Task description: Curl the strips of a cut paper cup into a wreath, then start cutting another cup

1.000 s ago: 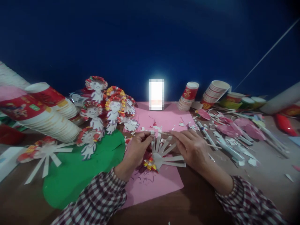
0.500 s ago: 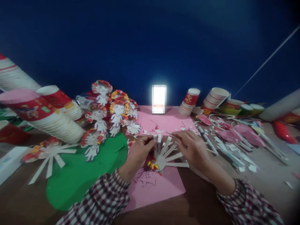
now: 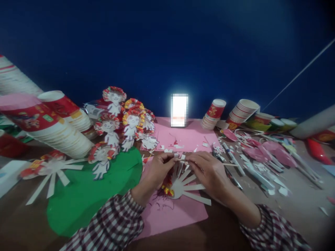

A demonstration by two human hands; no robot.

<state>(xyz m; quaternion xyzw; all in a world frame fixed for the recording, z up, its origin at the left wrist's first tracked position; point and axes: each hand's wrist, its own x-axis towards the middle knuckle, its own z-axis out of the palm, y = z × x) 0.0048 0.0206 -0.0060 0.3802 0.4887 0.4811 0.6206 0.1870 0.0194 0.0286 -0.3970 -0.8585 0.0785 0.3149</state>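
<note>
1. Far out at 9 o'clock from the work, leaning stacks of paper cups (image 3: 57, 130) crowd the bench (image 3: 225, 230); a fringed cup (image 3: 56, 165) lies in front of them.
2. At 10 o'clock, paper figures (image 3: 132, 120) cluster behind a green sheet (image 3: 78, 205).
3. The left hand (image 3: 158, 170) is at 11 o'clock, its fingers narrow and pinching what looks like a paper strip (image 3: 176, 156) near its tip. A light, steady pinch should hold it without creasing.
4. The cut cup piece (image 3: 179, 190) sits at the dial's centre, over a pink sheet (image 3: 167, 223). Red and yellow curls (image 3: 167, 191) line its 9 o'clock side; flat strips fan from about 12 to 4. Best handle one strip at a time, without pulling hard at its root.
5. The right hand (image 3: 209, 170) is at 2 o'clock, fingers drawn together, apparently gripping a thin stick (image 3: 231, 164) that pokes out behind it; its working end is hidden. Keeping it square to the strip should give an even roll.
6. Further out at 2 to 3 o'clock lie pens (image 3: 232, 158) and white scraps (image 3: 258, 170), well apart from the piece.
</note>
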